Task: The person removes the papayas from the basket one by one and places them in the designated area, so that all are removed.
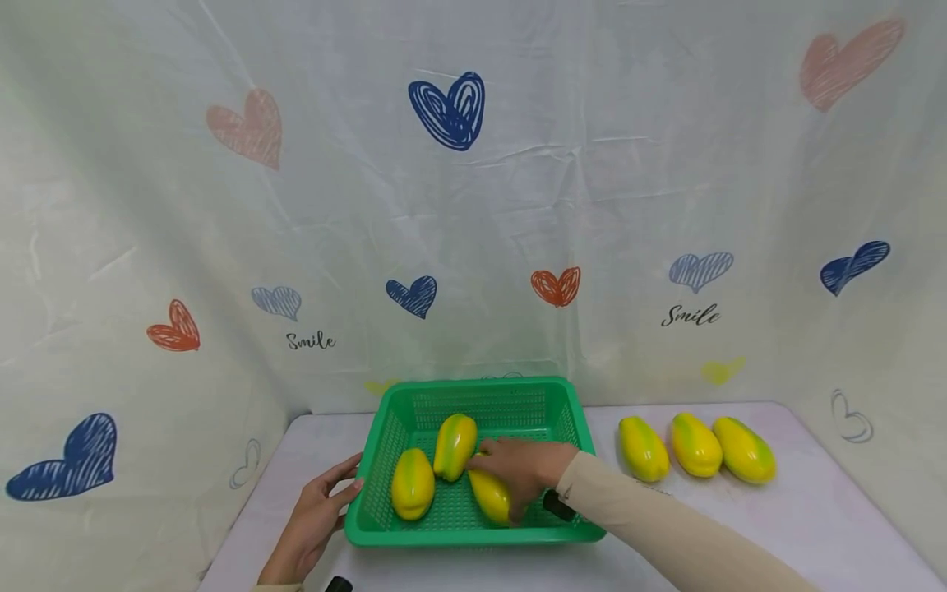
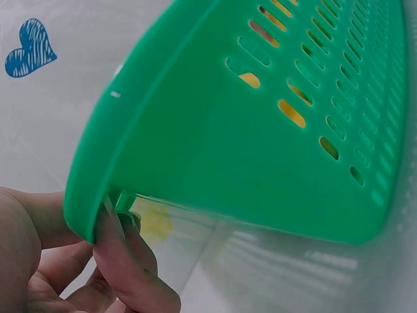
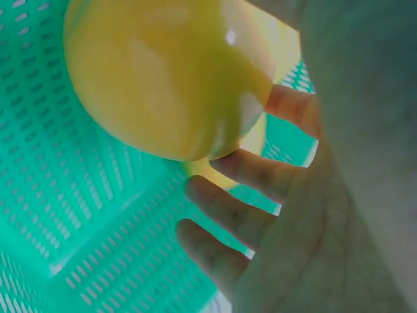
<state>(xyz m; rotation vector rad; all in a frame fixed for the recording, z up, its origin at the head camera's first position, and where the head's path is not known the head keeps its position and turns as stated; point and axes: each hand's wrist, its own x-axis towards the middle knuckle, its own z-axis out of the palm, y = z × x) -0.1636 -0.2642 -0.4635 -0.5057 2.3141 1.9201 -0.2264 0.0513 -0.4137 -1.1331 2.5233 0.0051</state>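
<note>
A green plastic basket (image 1: 473, 538) stands on the table with yellow papayas streaked with green inside. My left hand (image 1: 314, 514) grips its left rim, fingers curled under the lip (image 2: 98, 215) in the left wrist view. Inside the basket at right, my right hand (image 1: 518, 469) holds a papaya (image 1: 490, 497) from above, between thumb and fingers. In the right wrist view, two fingertips of the right hand (image 3: 280, 215) meet this papaya (image 3: 169, 78), while the other two fingers are apart from it. Two more papayas lie to its left, one nearer (image 1: 413, 485) and one farther back (image 1: 455, 446).
Three more papayas lie side by side on the table right of the basket: left (image 1: 644, 449), middle (image 1: 696, 445) and right (image 1: 744, 450). A pale cloth covers the table (image 1: 829, 526). Behind it hangs a white curtain (image 1: 473, 222) printed with hearts.
</note>
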